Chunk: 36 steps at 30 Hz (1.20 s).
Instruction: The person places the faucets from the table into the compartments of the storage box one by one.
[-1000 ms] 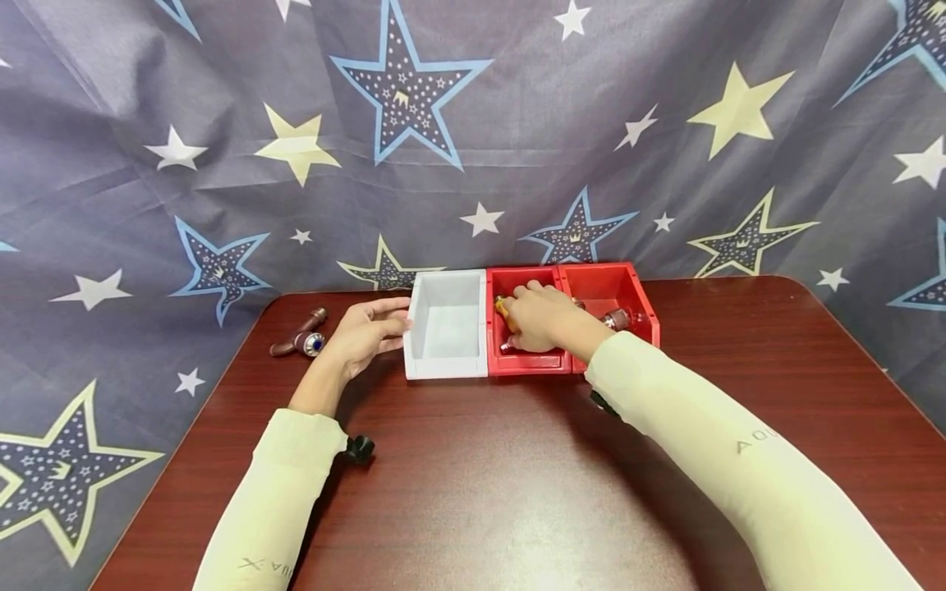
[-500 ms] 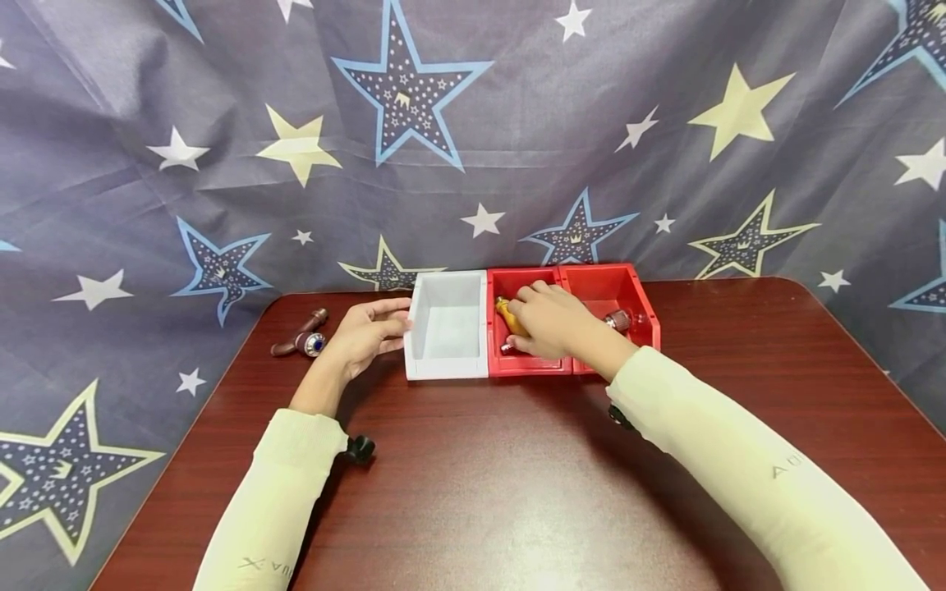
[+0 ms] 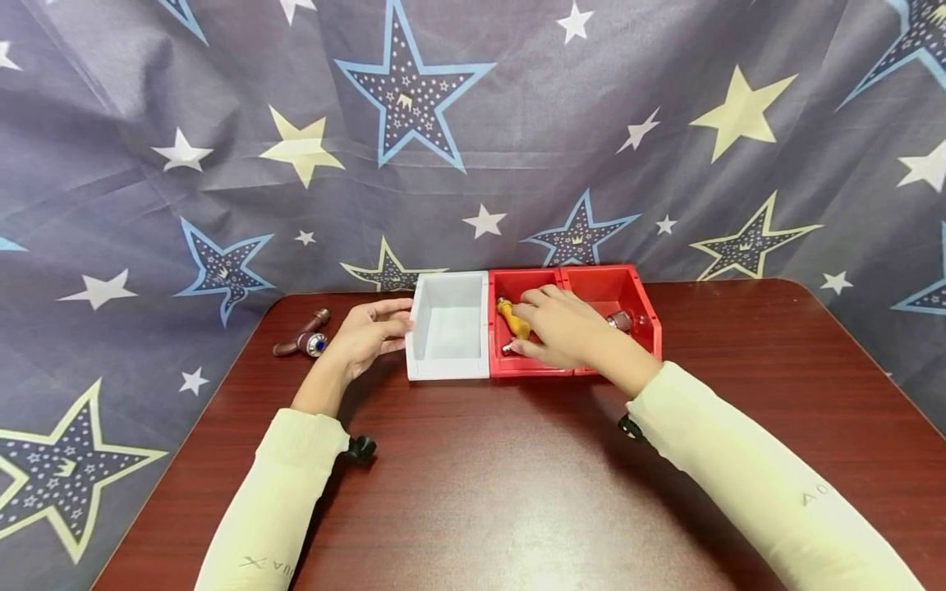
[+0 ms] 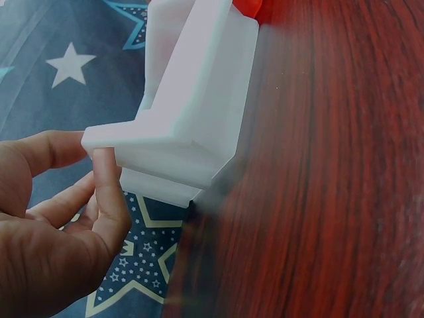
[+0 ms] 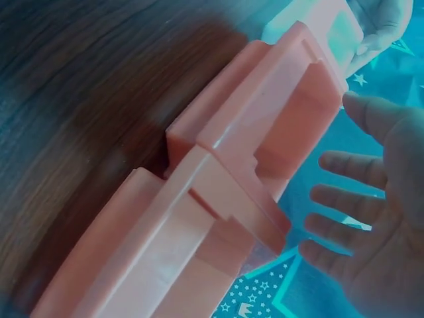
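My left hand (image 3: 367, 338) pinches the left rim of a white plastic bin (image 3: 448, 368); in the left wrist view, fingers close on that rim (image 4: 126, 136) from both sides. Over the middle red bin (image 3: 526, 369) hovers my right hand (image 3: 567, 330), fingers extended and holding nothing. Just left of its fingertips, inside that bin, lies a yellow-handled piece (image 3: 515, 320) with a metal end. A small shiny metal tip (image 3: 507, 349) shows near the thumb, the rest hidden by the hand. The right wrist view has the right hand (image 5: 377, 205) spread beside the red bins (image 5: 265, 112).
A second red bin (image 3: 602, 283) adjoins on the right, with a brown ribbed knob (image 3: 619, 320) and a clear piece inside. At the table's left lies a brown pipe fitting (image 3: 299, 338) with a blue-centred knob. A star-patterned curtain (image 3: 473, 123) hangs behind the bins.
My right hand has drawn back to the right and slightly toward me, uncovering more of the yellow-handled piece. My left hand has stayed at the white bin.
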Each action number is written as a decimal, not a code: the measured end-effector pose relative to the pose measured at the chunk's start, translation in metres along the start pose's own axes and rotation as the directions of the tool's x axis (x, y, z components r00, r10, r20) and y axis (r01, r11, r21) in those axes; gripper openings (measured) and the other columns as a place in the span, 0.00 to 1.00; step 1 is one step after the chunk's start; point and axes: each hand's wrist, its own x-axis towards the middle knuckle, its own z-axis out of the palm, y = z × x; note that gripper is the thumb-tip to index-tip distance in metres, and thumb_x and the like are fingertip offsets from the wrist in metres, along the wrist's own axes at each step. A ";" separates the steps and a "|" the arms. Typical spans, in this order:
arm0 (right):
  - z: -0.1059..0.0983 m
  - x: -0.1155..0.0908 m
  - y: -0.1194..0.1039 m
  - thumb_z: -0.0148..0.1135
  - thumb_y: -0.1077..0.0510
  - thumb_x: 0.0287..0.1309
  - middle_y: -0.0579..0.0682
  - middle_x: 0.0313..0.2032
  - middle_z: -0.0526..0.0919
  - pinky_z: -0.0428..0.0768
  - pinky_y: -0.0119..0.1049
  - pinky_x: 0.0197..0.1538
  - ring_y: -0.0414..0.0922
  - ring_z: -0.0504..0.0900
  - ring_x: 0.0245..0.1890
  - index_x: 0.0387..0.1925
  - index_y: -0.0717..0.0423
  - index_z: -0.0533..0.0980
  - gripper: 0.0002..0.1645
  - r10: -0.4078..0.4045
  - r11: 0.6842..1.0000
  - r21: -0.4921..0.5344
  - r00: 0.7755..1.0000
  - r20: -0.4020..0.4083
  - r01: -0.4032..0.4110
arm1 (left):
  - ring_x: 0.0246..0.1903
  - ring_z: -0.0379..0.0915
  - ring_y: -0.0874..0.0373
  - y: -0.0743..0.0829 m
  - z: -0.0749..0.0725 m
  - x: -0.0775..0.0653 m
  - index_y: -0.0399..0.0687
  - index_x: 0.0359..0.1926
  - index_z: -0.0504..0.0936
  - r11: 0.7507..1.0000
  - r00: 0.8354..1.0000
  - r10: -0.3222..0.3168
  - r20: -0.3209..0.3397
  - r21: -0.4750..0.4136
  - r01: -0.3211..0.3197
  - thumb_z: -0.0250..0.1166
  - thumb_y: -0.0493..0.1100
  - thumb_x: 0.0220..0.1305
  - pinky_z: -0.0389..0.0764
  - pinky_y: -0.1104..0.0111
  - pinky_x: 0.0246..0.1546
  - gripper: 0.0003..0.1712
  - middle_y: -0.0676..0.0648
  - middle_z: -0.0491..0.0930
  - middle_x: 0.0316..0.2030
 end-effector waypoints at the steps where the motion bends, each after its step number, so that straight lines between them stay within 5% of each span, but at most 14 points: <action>1: -0.001 -0.001 0.000 0.66 0.41 0.64 0.59 0.60 0.78 0.68 0.56 0.70 0.58 0.72 0.62 0.63 0.60 0.77 0.35 -0.004 1.000 0.009 1.000 -0.001 0.004 | 0.45 0.80 0.57 0.000 0.000 0.000 0.37 0.71 0.71 1.000 1.000 -0.001 -0.001 0.001 0.001 0.61 0.29 0.67 0.85 0.69 0.40 0.31 0.34 0.77 0.58; 20: -0.002 -0.029 0.020 0.68 0.42 0.63 0.60 0.64 0.75 0.65 0.59 0.71 0.60 0.68 0.66 0.67 0.58 0.74 0.37 0.095 0.991 0.101 0.995 -0.014 -0.093 | 0.42 0.80 0.59 -0.002 0.000 0.001 0.37 0.71 0.70 1.000 1.000 -0.002 0.000 -0.006 0.002 0.62 0.29 0.67 0.85 0.70 0.39 0.32 0.35 0.78 0.57; 36: -0.007 -0.050 0.056 0.66 0.46 0.66 0.65 0.62 0.75 0.67 0.60 0.69 0.64 0.70 0.63 0.66 0.64 0.72 0.36 0.213 0.958 0.218 0.971 -0.111 -0.185 | 0.43 0.81 0.58 0.001 0.001 -0.001 0.36 0.71 0.70 1.000 1.000 -0.004 -0.003 -0.009 0.004 0.62 0.29 0.67 0.85 0.70 0.39 0.32 0.34 0.77 0.59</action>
